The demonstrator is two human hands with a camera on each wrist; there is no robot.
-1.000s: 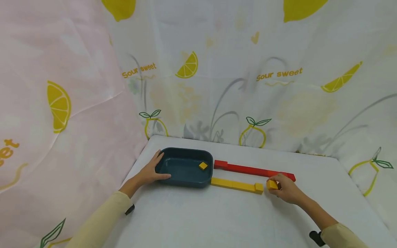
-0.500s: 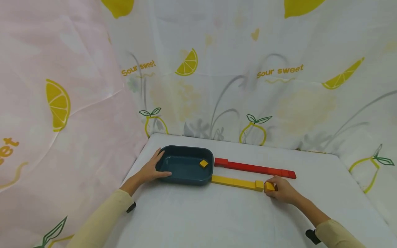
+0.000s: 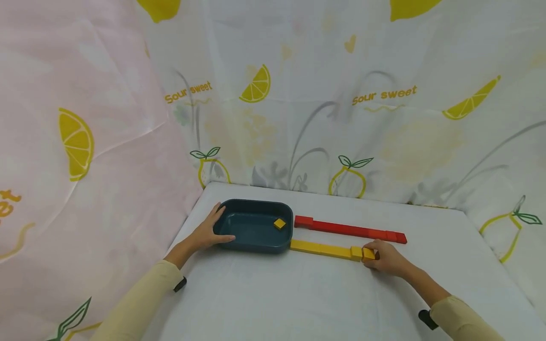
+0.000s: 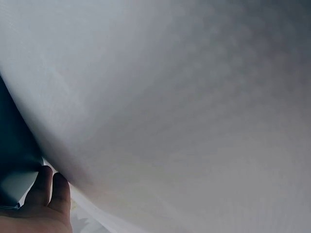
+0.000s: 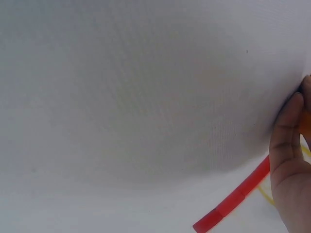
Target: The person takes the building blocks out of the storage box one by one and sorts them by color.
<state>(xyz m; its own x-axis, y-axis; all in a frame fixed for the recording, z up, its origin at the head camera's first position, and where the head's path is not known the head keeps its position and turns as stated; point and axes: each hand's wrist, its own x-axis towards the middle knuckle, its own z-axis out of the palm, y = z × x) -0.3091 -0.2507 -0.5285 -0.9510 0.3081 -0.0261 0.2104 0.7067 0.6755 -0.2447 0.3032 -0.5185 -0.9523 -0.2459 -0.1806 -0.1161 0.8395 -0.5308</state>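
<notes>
In the head view my right hand (image 3: 388, 259) pinches a small yellow block (image 3: 369, 255) at the right end of a yellow row of blocks (image 3: 327, 250). That block sits against the raised last block of the row, with no visible gap. My left hand (image 3: 204, 234) rests on the left end of a dark blue rectangular tub (image 3: 247, 232), thumb along the front rim and fingers spread toward the back corner. Inside the tub lies one yellow block (image 3: 279, 223). The right wrist view shows curled fingers (image 5: 286, 131) partly covering an orange-yellow block (image 5: 305, 124).
Behind the yellow row runs a red row of blocks (image 3: 341, 228), its left end higher, close to the tub's right side. A white cloth covers the table (image 3: 277, 293). Lemon-print fabric (image 3: 298, 118) hangs at the back and left.
My right hand has moved left with the yellow block, closing the gap to the end of the yellow row. The left hand stays on the tub.
</notes>
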